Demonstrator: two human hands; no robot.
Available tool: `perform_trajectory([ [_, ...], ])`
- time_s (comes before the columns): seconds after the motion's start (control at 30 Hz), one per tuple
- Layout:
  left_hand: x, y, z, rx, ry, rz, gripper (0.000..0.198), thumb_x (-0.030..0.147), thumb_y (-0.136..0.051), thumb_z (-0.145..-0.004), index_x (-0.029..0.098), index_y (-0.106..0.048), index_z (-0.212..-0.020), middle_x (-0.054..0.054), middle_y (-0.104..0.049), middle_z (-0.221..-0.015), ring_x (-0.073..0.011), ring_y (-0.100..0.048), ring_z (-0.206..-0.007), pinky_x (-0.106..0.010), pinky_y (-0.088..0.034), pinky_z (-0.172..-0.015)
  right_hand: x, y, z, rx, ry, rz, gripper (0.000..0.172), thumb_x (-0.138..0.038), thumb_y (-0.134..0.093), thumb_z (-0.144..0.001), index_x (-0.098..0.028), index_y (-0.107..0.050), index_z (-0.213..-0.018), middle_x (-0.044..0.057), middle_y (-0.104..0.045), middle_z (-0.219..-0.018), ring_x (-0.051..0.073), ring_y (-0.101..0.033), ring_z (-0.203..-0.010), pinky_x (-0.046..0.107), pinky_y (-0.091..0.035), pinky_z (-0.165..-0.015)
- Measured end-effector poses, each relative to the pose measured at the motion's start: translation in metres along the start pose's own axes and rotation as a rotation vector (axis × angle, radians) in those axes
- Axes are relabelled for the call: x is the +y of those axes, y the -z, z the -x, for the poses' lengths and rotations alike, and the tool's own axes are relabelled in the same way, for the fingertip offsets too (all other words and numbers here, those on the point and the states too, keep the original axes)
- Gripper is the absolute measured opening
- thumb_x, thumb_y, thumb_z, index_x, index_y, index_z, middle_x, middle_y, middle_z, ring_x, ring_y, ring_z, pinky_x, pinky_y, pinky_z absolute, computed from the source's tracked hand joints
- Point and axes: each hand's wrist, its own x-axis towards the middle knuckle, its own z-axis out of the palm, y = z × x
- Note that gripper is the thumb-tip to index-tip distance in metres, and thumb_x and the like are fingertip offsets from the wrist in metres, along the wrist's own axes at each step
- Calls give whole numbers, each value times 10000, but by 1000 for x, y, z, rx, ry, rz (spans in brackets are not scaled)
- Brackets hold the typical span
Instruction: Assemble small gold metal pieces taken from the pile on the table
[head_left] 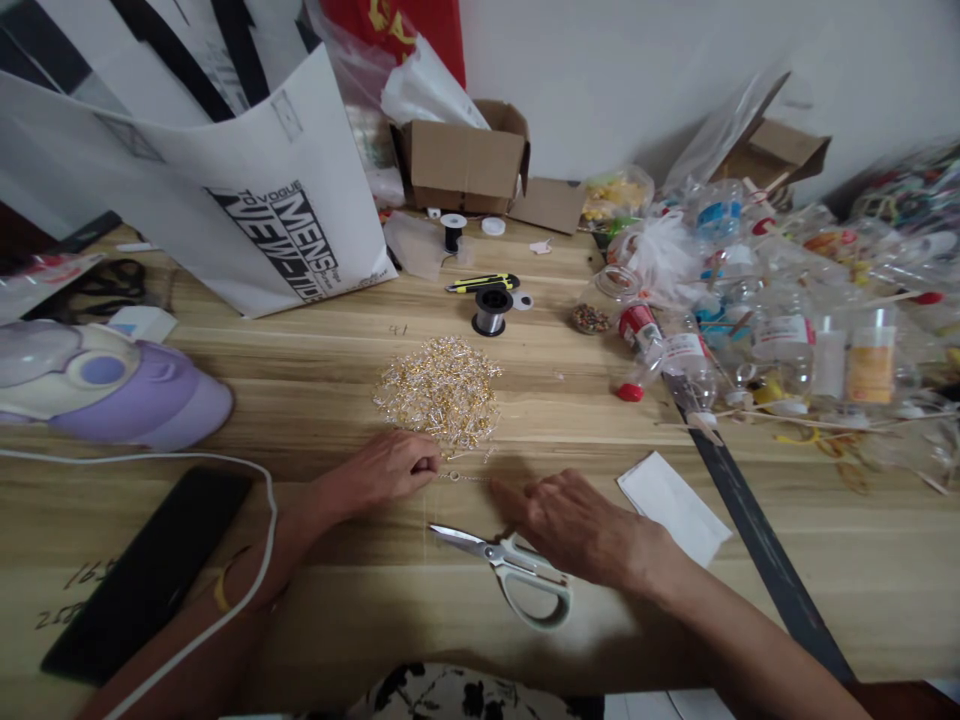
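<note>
My left hand [388, 468] rests on the wooden table [315, 380], its fingertips pinched on the end of a thin beaded strand [463, 477]. My right hand [574, 522] lies just right of that strand, fingers stretched towards it, over the handles of white scissors [510, 565]. A pile of small gold and clear beads [442, 390] sits right behind both hands. A spool of clear thread [492, 311] and a yellow utility knife [481, 284] lie further back.
A black phone [150, 570] and a white cable [255, 590] lie at left, beside a purple and white device [105, 385]. A printed paper bag [247, 200] and cardboard box [465, 160] stand behind. Bottles and packets [787, 330] crowd the right; white paper [675, 505] lies nearby.
</note>
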Motion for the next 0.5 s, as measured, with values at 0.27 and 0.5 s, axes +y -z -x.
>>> perform_trajectory([
  [0.27, -5, 0, 1, -12, 2, 16, 114, 129, -502, -728, 162, -599, -677, 15, -569, -648, -105, -482, -615, -208, -303, -594, -4, 5, -1, 15, -23, 26, 159, -112, -429, -857, -136, -535, -972, 80, -613, -756, 171, -535, -664, 282, -269, -553],
  [0.5, -9, 1, 2, -13, 2, 39, 99, 135, -513, -723, 162, -591, -669, 18, -561, -637, -100, -472, -595, -204, -299, -573, -2, 3, 0, 35, -16, 49, 207, -114, -442, -853, -132, -525, -1041, 71, -608, -730, 165, -523, -643, 283, -242, -541],
])
